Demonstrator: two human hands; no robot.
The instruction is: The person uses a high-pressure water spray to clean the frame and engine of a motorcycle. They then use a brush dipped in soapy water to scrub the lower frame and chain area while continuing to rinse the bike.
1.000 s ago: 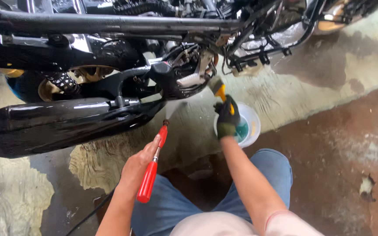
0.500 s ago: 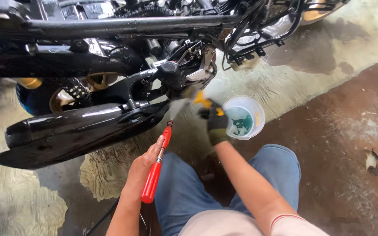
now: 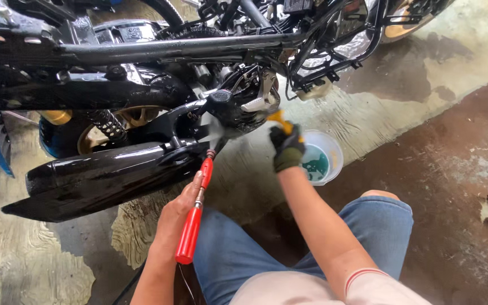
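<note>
My left hand (image 3: 177, 210) grips a red air blow gun (image 3: 194, 219) whose nozzle points up at the black motorcycle's (image 3: 142, 85) lower engine area, where a pale spray shows at its tip. My right hand (image 3: 287, 148), in a dark glove, holds a yellow-handled brush (image 3: 278, 118) against the engine casing (image 3: 244, 107). Just right of that hand, a small white bowl (image 3: 334, 155) with greenish liquid sits on the floor. The brush bristles are hidden behind the glove and the casing.
The black exhaust pipe (image 3: 103, 178) runs low across the left, ahead of my left arm. My knees in blue jeans (image 3: 379, 226) are bent below. Wet concrete (image 3: 379, 107) lies under the bike, reddish-brown floor (image 3: 458, 169) at right. A gold wheel rim (image 3: 136, 116) shows behind the exhaust.
My right hand has lifted from the bowl and moved left and up to the engine casing with the brush. The blow gun stayed aimed at the same spot; the view shifted closer.
</note>
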